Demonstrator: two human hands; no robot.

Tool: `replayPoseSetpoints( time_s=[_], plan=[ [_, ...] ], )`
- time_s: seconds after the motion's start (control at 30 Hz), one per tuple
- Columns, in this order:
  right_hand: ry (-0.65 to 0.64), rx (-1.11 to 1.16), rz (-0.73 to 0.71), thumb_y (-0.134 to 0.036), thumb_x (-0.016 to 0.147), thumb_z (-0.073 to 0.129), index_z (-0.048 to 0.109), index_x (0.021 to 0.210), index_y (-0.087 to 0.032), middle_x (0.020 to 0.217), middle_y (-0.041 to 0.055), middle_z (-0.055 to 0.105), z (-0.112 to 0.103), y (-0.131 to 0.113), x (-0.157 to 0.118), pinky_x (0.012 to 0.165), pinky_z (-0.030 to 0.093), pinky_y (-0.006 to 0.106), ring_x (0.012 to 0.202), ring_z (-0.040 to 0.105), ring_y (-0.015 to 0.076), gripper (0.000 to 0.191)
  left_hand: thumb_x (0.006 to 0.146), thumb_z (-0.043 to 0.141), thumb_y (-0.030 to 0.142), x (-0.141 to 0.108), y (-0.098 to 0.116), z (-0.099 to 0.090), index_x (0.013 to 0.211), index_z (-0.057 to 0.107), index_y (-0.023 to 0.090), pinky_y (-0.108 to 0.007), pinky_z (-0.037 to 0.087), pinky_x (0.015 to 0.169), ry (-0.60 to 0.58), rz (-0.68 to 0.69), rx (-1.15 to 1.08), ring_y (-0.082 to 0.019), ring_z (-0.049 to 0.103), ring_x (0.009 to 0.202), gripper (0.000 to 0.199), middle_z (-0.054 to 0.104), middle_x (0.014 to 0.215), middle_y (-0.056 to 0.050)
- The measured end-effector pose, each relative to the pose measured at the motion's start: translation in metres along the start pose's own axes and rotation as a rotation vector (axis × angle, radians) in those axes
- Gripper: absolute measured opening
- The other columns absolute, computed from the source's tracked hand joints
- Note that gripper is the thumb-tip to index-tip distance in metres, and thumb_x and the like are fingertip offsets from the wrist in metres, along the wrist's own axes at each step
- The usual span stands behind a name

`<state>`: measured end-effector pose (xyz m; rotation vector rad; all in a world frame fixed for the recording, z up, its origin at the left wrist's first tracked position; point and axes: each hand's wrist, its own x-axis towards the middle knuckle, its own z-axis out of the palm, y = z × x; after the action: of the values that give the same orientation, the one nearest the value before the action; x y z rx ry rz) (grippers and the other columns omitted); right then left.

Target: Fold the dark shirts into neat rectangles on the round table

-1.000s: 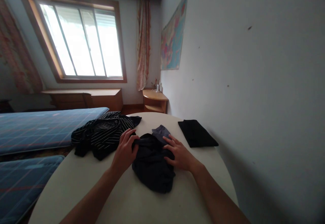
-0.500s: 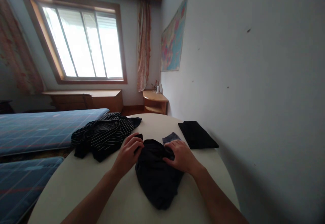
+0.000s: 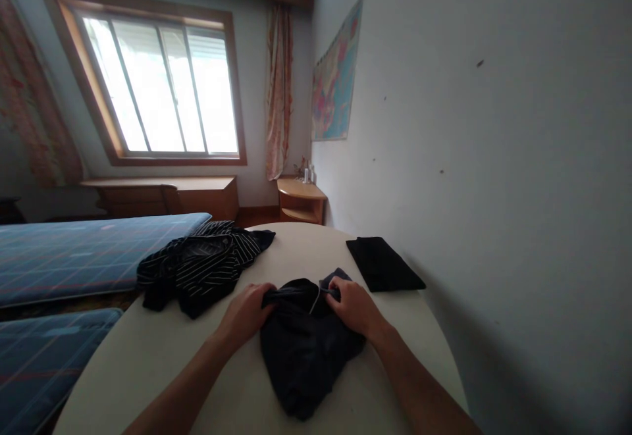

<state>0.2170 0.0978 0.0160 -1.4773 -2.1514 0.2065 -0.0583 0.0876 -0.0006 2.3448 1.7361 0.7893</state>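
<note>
A dark navy garment (image 3: 309,356) lies bunched on the round cream table (image 3: 222,389) in front of me, its narrow end toward me. My left hand (image 3: 253,307) is closed on the left side of its upper edge. The right side of that edge is pinched in my right hand (image 3: 351,300). Between the hands the cloth gapes, showing a black inside and a thin pale line like a cord or seam. A greyish-blue part of the cloth (image 3: 337,275) sticks up by my right fingers. What kind of garment it is, I cannot tell.
A black-and-white striped garment (image 3: 207,264) lies crumpled at the table's left edge. A folded black cloth (image 3: 384,264) lies at the right, near the wall (image 3: 494,224). Blue checked mattresses (image 3: 99,251) stand to the left. Beyond the table is a small corner shelf (image 3: 301,189).
Both hands have gripped the garment's upper edge and drawn it apart, so its opening and pale line now show. The cloth has shifted slightly toward me. The other clothes stay put.
</note>
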Motion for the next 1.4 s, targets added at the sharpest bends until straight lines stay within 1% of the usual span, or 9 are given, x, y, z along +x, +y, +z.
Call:
replayPoseSetpoints(
  time_s=[0.23, 0.33, 0.47, 0.67, 0.8, 0.9, 1.03, 1.23, 1.4],
  plan=[
    [-0.379, 0.189, -0.170, -0.065, 0.094, 0.037, 0.046, 0.049, -0.017, 0.046, -0.0030, 0.041, -0.009, 0.003, -0.005, 0.051, 0.026, 0.026, 0.048, 0.037, 0.0098, 0.066, 0.089, 0.053, 0.028, 0.005, 0.005, -0.019, 0.110, 0.062, 0.027, -0.031, 0.049, 0.077, 0.352, -0.218, -0.043, -0.024, 0.067, 0.098, 0.022, 0.070, 0.111, -0.003],
    [-0.261, 0.234, -0.145, -0.067, 0.092, 0.042, 0.058, 0.062, -0.016, 0.056, -0.0017, 0.052, -0.009, 0.002, -0.005, 0.055, 0.032, 0.025, 0.054, 0.045, 0.0113, 0.060, 0.087, 0.056, 0.027, 0.003, 0.012, -0.018, 0.107, 0.064, 0.027, -0.032, 0.050, 0.080, 0.358, -0.197, -0.100, -0.024, 0.067, 0.097, 0.022, 0.072, 0.106, -0.002],
    [-0.138, 0.388, -0.166, -0.055, 0.080, 0.069, 0.063, 0.114, -0.020, 0.099, 0.0045, 0.069, -0.002, -0.002, -0.004, 0.072, 0.045, 0.027, 0.082, 0.060, 0.0177, 0.049, 0.083, 0.055, 0.022, 0.001, 0.022, -0.009, 0.110, 0.063, 0.027, -0.035, 0.049, 0.092, 0.327, -0.035, -0.185, -0.023, 0.066, 0.103, 0.029, 0.070, 0.111, -0.002],
    [-0.042, 0.599, -0.062, -0.054, 0.093, 0.049, 0.068, 0.089, -0.018, 0.086, 0.0054, 0.072, 0.011, 0.006, 0.000, 0.072, 0.049, 0.031, 0.081, 0.064, 0.0223, 0.041, 0.086, 0.061, 0.037, 0.003, 0.019, 0.015, 0.146, 0.036, 0.026, -0.045, 0.041, 0.108, 0.391, 0.039, -0.303, -0.028, 0.049, 0.130, 0.065, 0.050, 0.142, -0.010],
    [0.125, 0.720, 0.009, -0.055, 0.093, 0.050, 0.066, 0.109, -0.020, 0.104, 0.0077, 0.072, 0.015, 0.016, 0.004, 0.091, 0.048, 0.038, 0.101, 0.064, 0.0264, 0.042, 0.076, 0.068, 0.039, 0.001, 0.010, 0.036, 0.155, 0.009, 0.024, -0.042, 0.051, 0.095, 0.223, -0.126, -0.442, -0.028, 0.055, 0.123, 0.099, 0.028, 0.156, -0.016],
    [0.180, 0.758, 0.051, -0.055, 0.093, 0.051, 0.061, 0.119, -0.020, 0.115, 0.0088, 0.069, 0.017, 0.021, 0.007, 0.102, 0.042, 0.041, 0.113, 0.060, 0.0265, 0.045, 0.074, 0.064, 0.029, -0.002, 0.007, 0.043, 0.156, 0.003, 0.020, -0.039, 0.052, 0.092, -0.022, -0.198, -0.460, -0.023, 0.065, 0.103, 0.102, 0.045, 0.146, -0.017],
    [0.197, 0.797, 0.057, -0.054, 0.093, 0.052, 0.060, 0.123, -0.020, 0.121, 0.0089, 0.067, 0.016, 0.026, 0.008, 0.107, 0.038, 0.042, 0.119, 0.057, 0.0262, 0.046, 0.075, 0.056, 0.019, -0.005, 0.010, 0.035, 0.150, 0.029, 0.020, -0.031, 0.051, 0.083, -0.191, -0.179, -0.412, -0.019, 0.067, 0.088, 0.079, 0.068, 0.112, -0.007],
    [0.262, 0.817, 0.040, -0.059, 0.090, 0.054, 0.063, 0.124, -0.019, 0.118, 0.0094, 0.069, 0.007, 0.029, 0.009, 0.104, 0.041, 0.044, 0.113, 0.060, 0.0280, 0.053, 0.076, 0.051, 0.023, 0.005, 0.009, 0.008, 0.088, 0.066, 0.020, -0.026, 0.045, 0.063, -0.082, -0.243, -0.347, -0.018, 0.064, 0.071, 0.020, 0.070, 0.082, -0.002],
    [0.251, 0.936, 0.058, -0.058, 0.090, 0.055, 0.062, 0.129, -0.024, 0.128, 0.0077, 0.065, 0.010, 0.025, 0.007, 0.112, 0.034, 0.046, 0.126, 0.052, 0.0284, 0.053, 0.085, 0.041, 0.032, 0.009, 0.011, 0.003, 0.075, 0.067, 0.020, -0.032, 0.047, 0.077, 0.043, -0.247, -0.358, -0.024, 0.067, 0.084, 0.030, 0.072, 0.080, -0.006]
  ],
)
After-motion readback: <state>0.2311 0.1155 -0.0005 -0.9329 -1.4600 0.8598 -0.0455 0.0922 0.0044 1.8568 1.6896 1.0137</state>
